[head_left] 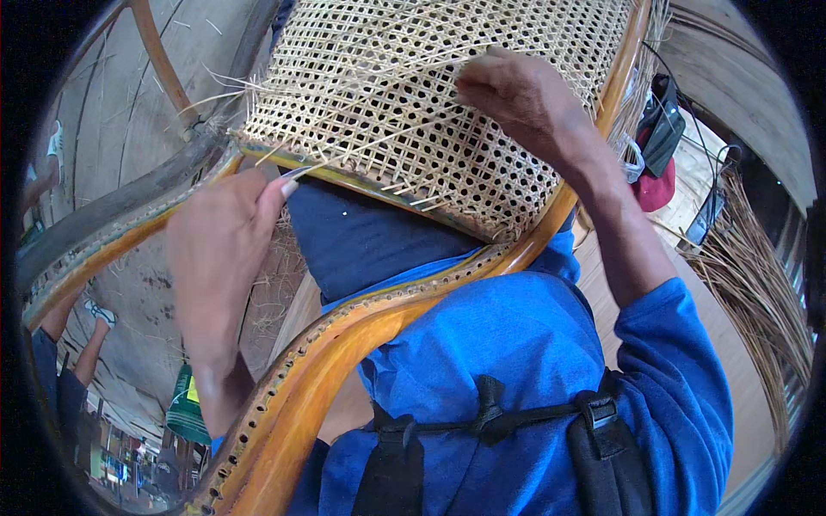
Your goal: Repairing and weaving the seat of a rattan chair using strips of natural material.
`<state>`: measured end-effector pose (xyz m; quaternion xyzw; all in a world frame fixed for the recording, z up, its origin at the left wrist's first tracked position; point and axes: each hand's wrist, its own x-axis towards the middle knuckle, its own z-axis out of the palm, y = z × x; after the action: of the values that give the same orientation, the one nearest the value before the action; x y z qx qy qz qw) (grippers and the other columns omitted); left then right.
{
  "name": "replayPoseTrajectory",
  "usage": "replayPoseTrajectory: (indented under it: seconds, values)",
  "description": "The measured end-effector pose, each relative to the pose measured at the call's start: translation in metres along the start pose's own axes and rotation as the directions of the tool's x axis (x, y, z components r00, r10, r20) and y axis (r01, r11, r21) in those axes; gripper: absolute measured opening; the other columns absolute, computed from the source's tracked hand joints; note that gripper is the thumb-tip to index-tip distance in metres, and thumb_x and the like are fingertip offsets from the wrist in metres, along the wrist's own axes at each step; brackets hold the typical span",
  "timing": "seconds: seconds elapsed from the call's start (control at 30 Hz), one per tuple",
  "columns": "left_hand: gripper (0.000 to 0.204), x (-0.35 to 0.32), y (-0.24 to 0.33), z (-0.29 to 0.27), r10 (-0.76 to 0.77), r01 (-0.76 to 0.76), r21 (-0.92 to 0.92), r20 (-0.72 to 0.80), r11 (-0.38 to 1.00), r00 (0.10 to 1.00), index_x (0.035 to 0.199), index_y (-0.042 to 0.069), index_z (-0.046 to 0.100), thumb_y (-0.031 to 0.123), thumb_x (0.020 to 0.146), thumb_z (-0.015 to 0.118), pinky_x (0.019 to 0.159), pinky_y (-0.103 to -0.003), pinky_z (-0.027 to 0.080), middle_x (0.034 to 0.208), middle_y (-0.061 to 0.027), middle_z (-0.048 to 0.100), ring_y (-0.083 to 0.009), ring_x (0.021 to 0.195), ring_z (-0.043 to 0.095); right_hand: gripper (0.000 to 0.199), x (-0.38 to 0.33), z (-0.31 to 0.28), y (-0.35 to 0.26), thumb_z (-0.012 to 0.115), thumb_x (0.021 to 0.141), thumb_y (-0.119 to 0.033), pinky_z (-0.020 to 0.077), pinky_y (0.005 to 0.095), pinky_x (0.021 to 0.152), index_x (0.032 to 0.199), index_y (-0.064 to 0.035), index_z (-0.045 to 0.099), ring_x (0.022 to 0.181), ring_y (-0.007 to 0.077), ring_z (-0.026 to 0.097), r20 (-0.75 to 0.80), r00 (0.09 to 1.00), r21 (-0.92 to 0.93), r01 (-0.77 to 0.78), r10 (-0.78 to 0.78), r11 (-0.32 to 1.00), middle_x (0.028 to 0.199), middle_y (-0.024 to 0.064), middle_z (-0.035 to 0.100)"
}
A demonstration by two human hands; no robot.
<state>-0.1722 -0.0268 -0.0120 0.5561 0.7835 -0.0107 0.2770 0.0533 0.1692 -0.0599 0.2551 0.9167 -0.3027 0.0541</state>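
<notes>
A woven cane panel (370, 77) with an open mesh of holes lies across my lap, set in a curved, varnished wooden chair frame (318, 365). My left hand (224, 241) is at the panel's near left edge, thumb and fingers pinched on a pale cane strand (379, 148). That strand slants up over the weave toward my right hand (516, 95). Raised above the middle of the panel, the right hand has its fingers curled closed around the strand's other end; the fingertips are partly hidden. Short loose cane ends stick out along the near rail.
Bundled long cane strands (757, 292) lie at the right, near a black bag (661, 129) and a red item (656, 187). A green container (185, 404) stands at the lower left. Other people's feet (99, 314) show on the floor at the left.
</notes>
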Motion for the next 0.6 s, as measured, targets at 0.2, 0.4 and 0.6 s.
replayPoseTrajectory:
  seconds: [0.2, 0.4, 0.6]
  values:
    - [0.024, 0.022, 0.035, -0.002, 0.192, -0.210, -0.095, -0.170, 0.973, 0.967, 0.071, 0.006, 0.063, 0.025, 0.085, 0.056, 0.057, -0.039, 0.047, 0.067, -0.0139, 0.061, -0.0312, 0.066, 0.062, 0.029, -0.017, -0.012, -0.046, 0.056, 0.090, -0.033, 0.0445, 0.0388, 0.060, 0.088, -0.0047, 0.063, 0.069, 0.0310, 0.058, -0.037, 0.999, 0.312, -0.017, 0.029, 0.950, 0.074, 0.0147, 0.056]
    - [0.012, 0.073, 0.070, 0.036, 0.389, -0.382, 0.117, -0.043, 0.916, 0.920, 0.071, 0.007, 0.069, 0.012, 0.074, 0.059, 0.057, -0.036, 0.051, 0.067, -0.0131, 0.064, -0.0259, 0.065, 0.066, 0.025, -0.030, 0.008, -0.021, 0.056, 0.083, -0.029, 0.0502, 0.0436, 0.060, 0.079, -0.0044, 0.061, 0.064, 0.0361, 0.063, -0.002, 0.937, -0.037, -0.348, 0.349, 0.937, 0.068, 0.0196, 0.061]
    - [0.013, 0.089, 0.090, 0.022, 0.432, -0.443, 0.107, 0.107, 0.890, 0.895, 0.075, 0.009, 0.072, 0.012, 0.072, 0.060, 0.061, -0.033, 0.053, 0.074, -0.0104, 0.069, -0.0223, 0.071, 0.068, 0.022, -0.030, 0.007, -0.027, 0.053, 0.079, -0.022, 0.0498, 0.0474, 0.061, 0.073, -0.0020, 0.058, 0.064, 0.0391, 0.062, 0.003, 0.917, -0.037, -0.398, 0.398, 0.917, 0.065, 0.0223, 0.059]
